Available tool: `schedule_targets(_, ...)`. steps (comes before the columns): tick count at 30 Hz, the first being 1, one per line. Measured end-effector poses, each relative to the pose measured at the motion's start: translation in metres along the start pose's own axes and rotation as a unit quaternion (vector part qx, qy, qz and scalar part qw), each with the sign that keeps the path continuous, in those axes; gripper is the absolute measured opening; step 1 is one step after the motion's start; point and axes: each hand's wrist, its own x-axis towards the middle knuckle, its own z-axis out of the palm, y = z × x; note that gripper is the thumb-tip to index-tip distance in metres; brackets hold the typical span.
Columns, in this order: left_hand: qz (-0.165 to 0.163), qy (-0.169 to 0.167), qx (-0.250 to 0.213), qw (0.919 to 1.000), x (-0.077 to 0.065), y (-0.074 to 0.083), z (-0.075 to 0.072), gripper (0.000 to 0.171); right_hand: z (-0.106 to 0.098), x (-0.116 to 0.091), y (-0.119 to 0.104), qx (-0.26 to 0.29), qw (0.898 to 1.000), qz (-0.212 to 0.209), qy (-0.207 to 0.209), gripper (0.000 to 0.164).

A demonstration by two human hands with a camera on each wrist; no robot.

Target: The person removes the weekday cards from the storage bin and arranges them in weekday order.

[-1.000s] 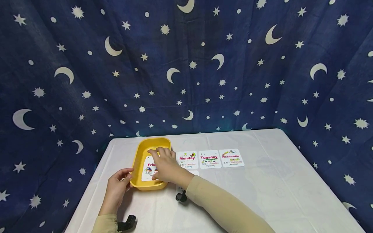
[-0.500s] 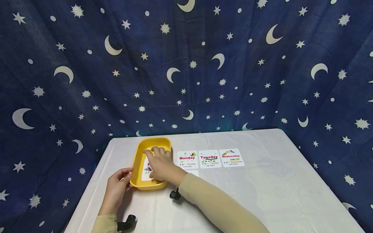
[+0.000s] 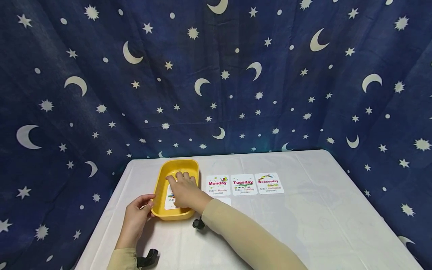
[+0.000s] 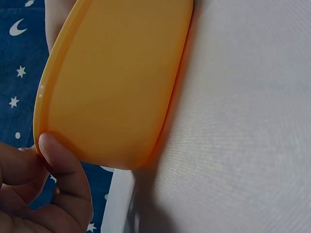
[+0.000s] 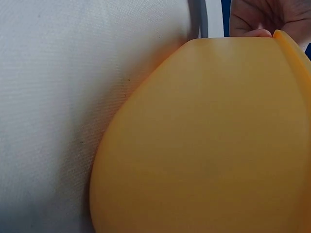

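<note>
A shallow yellow plastic tray lies on the left part of the table. My left hand holds its left side, with a finger and thumb at the rim in the left wrist view. Inside the tray is a white printed card, largely covered by my right hand. That hand reaches in from the right with bent fingers; its thumb tip and fingertips are hidden, so I cannot tell whether it grips the card. The right wrist view is filled mostly by the tray's outer wall.
Right of the tray, a Monday card, a Tuesday card and a Wednesday card lie in a row. Below Monday, another white card peeks out beyond my right sleeve. A starry blue curtain hangs behind the white-covered table.
My right hand has shifted slightly left in the tray and covers more of the card, whose Friday lettering showed earlier. The left hand and tray keep their place.
</note>
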Motion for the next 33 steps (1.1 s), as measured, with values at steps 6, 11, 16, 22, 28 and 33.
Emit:
schedule_targets(6, -0.001, -0.002, -0.006, 1.0, 0.0012, 0.0001, -0.0004, 0.032, -0.0003, 0.0005, 0.0012, -0.014, 1.0, 0.001, -0.012, 0.095)
schedule_targets(11, -0.004, -0.003, -0.005, 1.0, 0.0006, 0.0012, -0.0006, 0.032, 0.0031, 0.0029, 0.0003, -0.015, 1.0, 0.004, -0.017, 0.09)
schedule_targets(16, 0.0, -0.003, -0.013, 0.9999, 0.0, 0.0011, -0.0007, 0.032, 0.0051, 0.0041, -0.0001, -0.027, 0.999, 0.008, -0.027, 0.08)
schedule_targets(22, 0.002, -0.003, -0.016, 0.9999, 0.0005, 0.001, -0.0011, 0.032, 0.0067, 0.0059, 0.0005, -0.028, 0.999, 0.004, -0.038, 0.075)
schedule_targets(28, 0.0, -0.005, -0.013, 0.9999, 0.0007, 0.0008, -0.0015, 0.032, 0.007, 0.007, 0.0008, -0.025, 0.998, 0.01, -0.048, 0.083)
schedule_targets(33, -0.004, -0.004, -0.011, 0.9999, 0.0005, -0.0005, -0.0014, 0.032, 0.0082, 0.0079, 0.0009, -0.026, 0.998, 0.015, -0.053, 0.086)
